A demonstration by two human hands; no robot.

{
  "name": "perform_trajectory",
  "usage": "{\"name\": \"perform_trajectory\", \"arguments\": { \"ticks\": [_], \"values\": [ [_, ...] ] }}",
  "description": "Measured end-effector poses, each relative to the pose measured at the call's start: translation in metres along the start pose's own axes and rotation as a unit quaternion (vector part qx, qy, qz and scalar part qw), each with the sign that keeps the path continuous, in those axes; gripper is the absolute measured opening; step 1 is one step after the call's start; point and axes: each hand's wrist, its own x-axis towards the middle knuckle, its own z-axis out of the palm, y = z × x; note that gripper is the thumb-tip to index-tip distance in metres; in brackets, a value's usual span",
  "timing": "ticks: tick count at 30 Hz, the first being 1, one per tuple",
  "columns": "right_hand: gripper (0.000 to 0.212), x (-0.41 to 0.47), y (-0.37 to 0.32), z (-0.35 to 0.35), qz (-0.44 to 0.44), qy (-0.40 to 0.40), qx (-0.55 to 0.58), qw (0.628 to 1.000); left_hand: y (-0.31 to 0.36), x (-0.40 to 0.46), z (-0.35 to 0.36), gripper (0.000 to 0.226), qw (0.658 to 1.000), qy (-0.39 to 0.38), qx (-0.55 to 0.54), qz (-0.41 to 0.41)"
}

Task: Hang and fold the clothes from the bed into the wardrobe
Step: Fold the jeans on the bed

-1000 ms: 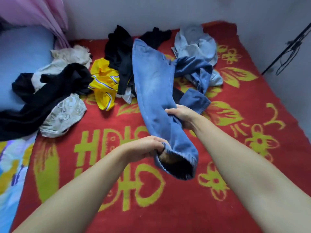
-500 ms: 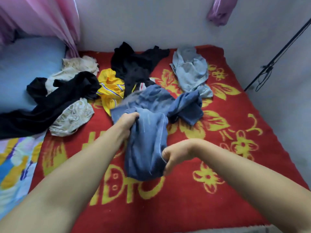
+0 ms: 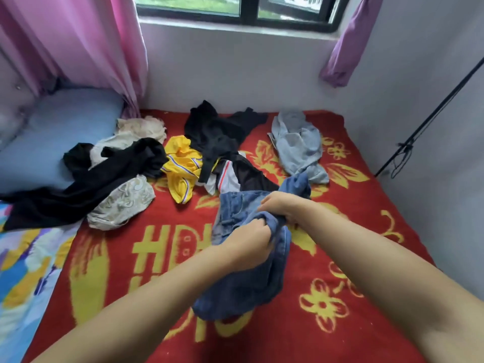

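A pair of blue jeans [image 3: 243,286] is bunched up over the middle of the red bed cover [image 3: 110,271]. My left hand [image 3: 248,244] and my right hand [image 3: 281,205] both grip the denim near its top, close together. More clothes lie further back: a yellow shirt [image 3: 180,166], a black garment [image 3: 217,134], a long black piece [image 3: 99,179] across cream clothes [image 3: 123,205], and a pale blue-grey garment [image 3: 298,145]. The wardrobe is out of view.
A blue pillow [image 3: 52,132] and a patterned sheet [image 3: 23,271] lie at the left. Pink curtains [image 3: 78,43] hang beside a window [image 3: 235,9]. A dark slanted rod [image 3: 429,119] leans along the right wall.
The jeans, stretched long a second ago, are now gathered into a bunch. My hands have come close together on them, and my view has risen to show the window.
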Motion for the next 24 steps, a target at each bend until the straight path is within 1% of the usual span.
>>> {"name": "perform_trajectory", "arguments": {
  "ticks": [1, 2, 3, 4, 5, 6, 7, 8, 9, 10, 11, 12, 13, 15, 16, 17, 18, 19, 20, 21, 22, 23, 24],
  "values": [
    [0.021, -0.002, 0.002, -0.001, -0.017, 0.017, 0.026, 0.999, 0.004, -0.005, -0.001, 0.036, 0.999, -0.021, -0.046, 0.015],
    [0.02, -0.002, 0.004, -0.004, -0.042, 0.04, 0.06, 0.997, 0.006, -0.01, -0.004, 0.038, 0.989, -0.036, -0.142, 0.023],
    [0.022, -0.005, 0.006, -0.009, -0.065, 0.064, 0.087, 0.992, 0.003, -0.013, -0.01, 0.039, 0.968, -0.049, -0.246, 0.017],
    [0.025, -0.012, 0.005, -0.015, -0.091, 0.084, 0.112, 0.986, -0.003, -0.015, -0.017, 0.036, 0.942, -0.026, -0.335, -0.001],
    [0.024, -0.022, 0.001, -0.023, -0.124, 0.093, 0.13, 0.979, -0.013, -0.016, -0.023, 0.032, 0.914, 0.026, -0.405, -0.029],
    [0.026, -0.033, -0.006, -0.032, -0.16, 0.094, 0.146, 0.972, -0.024, -0.014, -0.027, 0.03, 0.891, 0.091, -0.439, -0.068],
    [0.032, -0.046, -0.015, -0.043, -0.195, 0.09, 0.159, 0.964, -0.034, -0.015, -0.033, 0.028, 0.874, 0.147, -0.45, -0.108],
    [0.037, -0.059, -0.024, -0.055, -0.23, 0.084, 0.165, 0.956, -0.043, -0.013, -0.036, 0.026, 0.862, 0.174, -0.455, -0.143],
    [0.039, -0.069, -0.033, -0.067, -0.259, 0.078, 0.163, 0.949, -0.05, -0.009, -0.04, 0.026, 0.859, 0.147, -0.463, -0.162],
    [0.04, -0.079, -0.041, -0.079, -0.288, 0.075, 0.158, 0.941, -0.054, -0.004, -0.041, 0.033, 0.85, 0.109, -0.495, -0.145],
    [0.042, -0.087, -0.049, -0.091, -0.308, 0.079, 0.164, 0.934, -0.059, 0.005, -0.037, 0.05, 0.841, 0.068, -0.519, -0.139],
    [0.043, -0.094, -0.055, -0.101, -0.321, 0.085, 0.183, 0.925, -0.053, 0.009, -0.04, 0.069, 0.833, 0.044, -0.537, -0.129],
    [0.042, -0.1, -0.059, -0.11, -0.326, 0.093, 0.205, 0.918, -0.041, 0.007, -0.05, 0.076, 0.83, 0.028, -0.546, -0.107],
    [0.036, -0.11, -0.063, -0.124, -0.33, 0.111, 0.238, 0.907, -0.007, 0.002, -0.075, 0.064, 0.857, 0.003, -0.513, -0.034],
    [0.036, -0.112, -0.063, -0.128, -0.328, 0.122, 0.246, 0.904, 0.006, -0.002, -0.082, 0.059, 0.873, 0.006, -0.487, 0.004],
    [0.038, -0.114, -0.061, -0.131, -0.325, 0.13, 0.252, 0.902, 0.016, -0.01, -0.086, 0.057, 0.897, 0.038, -0.439, 0.028],
    [0.039, -0.117, -0.058, -0.132, -0.32, 0.135, 0.258, 0.901, 0.015, -0.011, -0.082, 0.053, 0.917, 0.08, -0.389, 0.031],
    [0.04, -0.12, -0.056, -0.132, -0.317, 0.144, 0.268, 0.898, 0.009, -0.006, -0.076, 0.042, 0.935, 0.104, -0.338, 0.007],
    [0.039, -0.122, -0.053, -0.131, -0.314, 0.161, 0.277, 0.894, 0.003, -0.006, -0.074, 0.028, 0.948, 0.104, -0.298, -0.043],
    [0.039, -0.121, -0.049, -0.131, -0.305, 0.193, 0.282, 0.889, -0.006, -0.002, -0.07, 0.02, 0.95, 0.081, -0.283, -0.101],
    [0.037, -0.118, -0.044, -0.132, -0.29, 0.236, 0.275, 0.886, -0.013, 0.0, -0.07, 0.023, 0.938, 0.062, -0.302, -0.156],
    [0.032, -0.112, -0.035, -0.133, -0.265, 0.293, 0.241, 0.886, -0.016, 0.002, -0.072, 0.027, 0.911, 0.064, -0.356, -0.199],
    [0.028, -0.104, -0.027, -0.136, -0.232, 0.344, 0.178, 0.892, -0.019, 0.004, -0.077, 0.028, 0.869, 0.082, -0.431, -0.23]
  ]
}}
